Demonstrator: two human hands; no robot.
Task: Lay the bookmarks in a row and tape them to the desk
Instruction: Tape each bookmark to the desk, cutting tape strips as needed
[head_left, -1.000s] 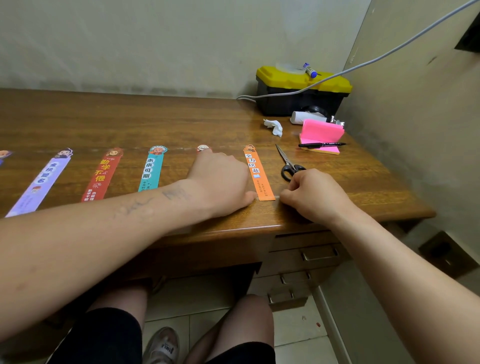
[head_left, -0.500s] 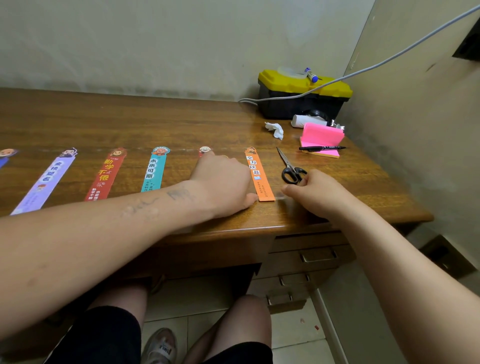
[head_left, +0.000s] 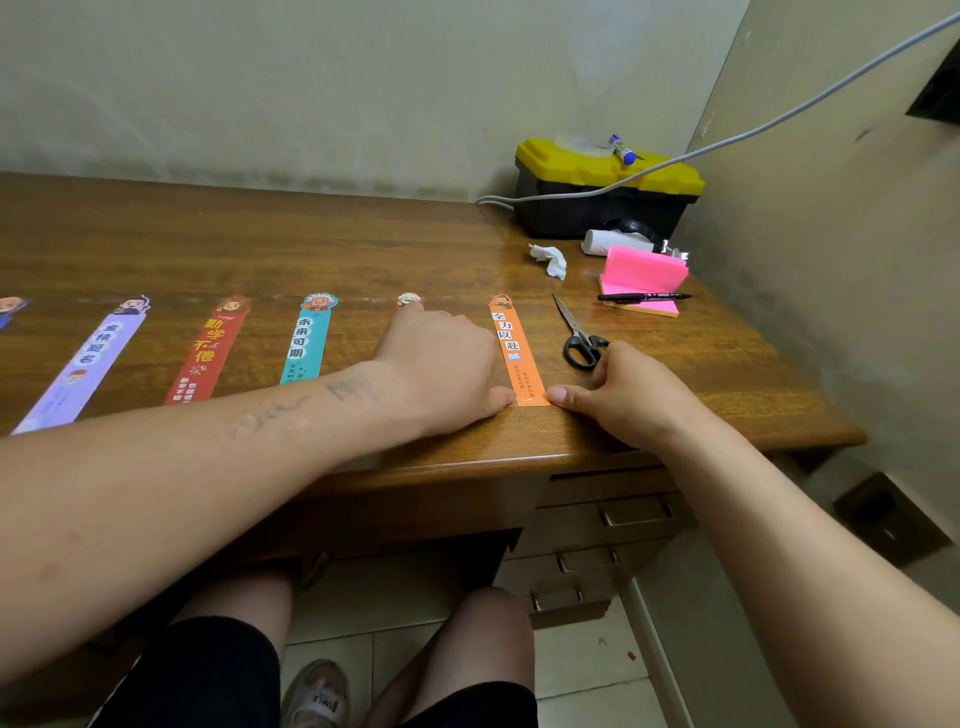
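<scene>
Several long bookmarks lie side by side on the wooden desk (head_left: 311, 244): purple (head_left: 83, 364), red (head_left: 208, 348), teal (head_left: 306, 343) and orange (head_left: 514, 348). My left hand (head_left: 441, 369) rests on another bookmark, of which only the round top (head_left: 409, 300) shows. Its thumb presses the desk at the left of the orange bookmark's near end. My right hand (head_left: 623, 395) lies just right of that end, thumb tip pressing at the bookmark's lower right corner, other fingers loosely curled. I cannot make out any tape there.
Black-handled scissors (head_left: 579, 338) lie just right of the orange bookmark, touching my right hand. Behind them are pink sticky notes (head_left: 644, 270) with a black pen (head_left: 644, 297), crumpled tissue (head_left: 550, 260), and a black-and-yellow toolbox (head_left: 608, 192). The desk's front edge is right under my wrists.
My right hand has slid left from beside the scissors' handles to the orange bookmark's near end. My left hand stays put.
</scene>
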